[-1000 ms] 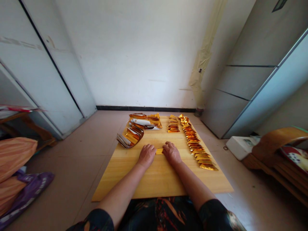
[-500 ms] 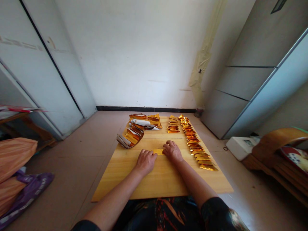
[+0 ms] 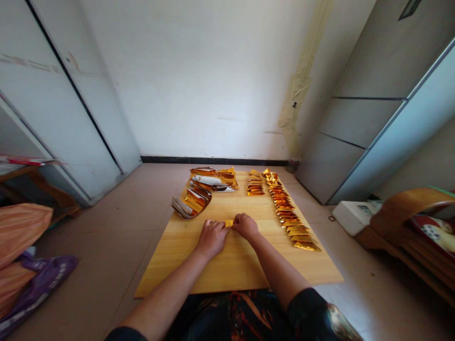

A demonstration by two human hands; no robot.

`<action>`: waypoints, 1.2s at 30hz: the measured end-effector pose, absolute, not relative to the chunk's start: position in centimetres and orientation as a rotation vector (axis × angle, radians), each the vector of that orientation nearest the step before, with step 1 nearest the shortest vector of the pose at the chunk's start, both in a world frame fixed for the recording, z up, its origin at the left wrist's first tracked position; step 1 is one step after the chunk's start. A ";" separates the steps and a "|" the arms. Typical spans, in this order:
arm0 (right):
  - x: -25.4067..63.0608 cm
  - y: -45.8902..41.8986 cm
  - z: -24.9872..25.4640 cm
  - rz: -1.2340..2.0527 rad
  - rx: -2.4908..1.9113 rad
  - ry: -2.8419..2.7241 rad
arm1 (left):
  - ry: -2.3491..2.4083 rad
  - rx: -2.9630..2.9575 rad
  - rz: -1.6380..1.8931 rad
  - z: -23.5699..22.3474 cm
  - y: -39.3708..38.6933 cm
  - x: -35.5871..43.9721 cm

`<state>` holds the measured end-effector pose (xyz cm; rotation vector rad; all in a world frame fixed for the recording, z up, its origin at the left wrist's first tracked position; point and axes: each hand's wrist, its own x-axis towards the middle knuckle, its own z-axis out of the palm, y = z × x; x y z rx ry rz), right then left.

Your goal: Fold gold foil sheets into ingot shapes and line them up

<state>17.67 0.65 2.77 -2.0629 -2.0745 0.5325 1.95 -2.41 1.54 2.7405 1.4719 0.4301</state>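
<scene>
A small strip of gold foil paper (image 3: 229, 223) lies on the wooden board in front of me, mostly covered by my fingers. My left hand (image 3: 212, 238) is closed on its left end, fingertips pressed down. From the other side my right hand (image 3: 245, 226) pinches the right end, close to the left fingertips. Folded gold foil pieces (image 3: 289, 215) overlap in a long row along the board's right side. A shorter row of folded pieces (image 3: 255, 184) sits left of it. Loose gold foil sheets (image 3: 194, 201) with pale undersides curl at the board's left edge.
More foil sheets and a white roll-like piece (image 3: 206, 180) lie at the back left of the wooden board (image 3: 177, 265). On the floor left are orange and purple bags (image 3: 46, 279). A grey fridge (image 3: 350, 118), a white box (image 3: 355, 217) and wooden furniture (image 3: 401, 222) stand right.
My right hand has moved left, nearer the left hand, and its fingers have drawn together on the foil. The left hand has shifted slightly left. The foil rows look the same.
</scene>
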 end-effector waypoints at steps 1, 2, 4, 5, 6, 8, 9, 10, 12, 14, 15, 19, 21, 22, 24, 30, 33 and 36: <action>17.7 0.7 2.8 0.541 -2.068 -2.065 | 1.451 2.736 0.458 1.4 -2.4 1.7; 17.6 0.7 2.9 0.544 -2.073 -2.057 | 1.434 2.732 0.486 1.3 -2.3 1.4; 17.5 0.7 3.1 0.543 -2.090 -2.042 | 1.418 2.722 0.531 1.2 -2.4 1.0; 17.5 0.8 3.1 0.547 -2.103 -2.035 | 1.418 2.719 0.541 1.1 -2.4 1.0; 17.4 0.8 3.2 0.558 -2.117 -2.029 | 1.421 2.716 0.541 1.1 -2.4 1.0; 17.2 0.9 3.5 0.584 -2.145 -2.022 | 1.429 2.714 0.530 1.2 -2.5 1.1; 17.0 1.0 3.6 0.591 -2.159 -2.021 | 1.433 2.714 0.524 1.3 -2.6 1.3; 16.9 1.0 3.7 0.592 -2.172 -2.020 | 1.438 2.716 0.519 1.3 -2.6 1.4; 16.7 1.1 3.9 0.586 -2.187 -2.022 | 1.448 2.718 0.514 1.4 -2.7 1.5; 16.6 1.1 4.0 0.573 -2.187 -2.032 | 1.454 2.720 0.519 1.3 -2.7 1.5; 16.7 1.1 3.9 0.571 -2.184 -2.039 | 1.456 2.720 0.527 1.2 -2.7 1.5; 17.4 1.2 3.7 0.579 -2.190 -2.009 | 1.451 2.707 0.555 0.8 -2.6 1.2; 17.9 1.2 3.6 0.587 -2.204 -1.972 | 1.452 2.698 0.550 0.8 -2.6 1.1; 18.2 1.2 3.6 0.589 -2.211 -1.958 | 1.454 2.696 0.545 0.8 -2.6 1.1; 18.8 1.2 3.6 0.598 -2.222 -1.939 | 1.455 2.699 0.540 0.7 -2.5 1.1; 20.8 1.2 3.3 0.618 -2.263 -1.847 | 1.451 2.713 0.543 0.4 -2.4 1.1; 21.6 1.2 3.0 0.624 -2.255 -1.840 | 1.453 2.718 0.540 0.5 -2.4 1.1; 22.1 1.2 3.1 0.626 -2.258 -1.836 | 1.450 2.720 0.547 0.6 -2.4 1.1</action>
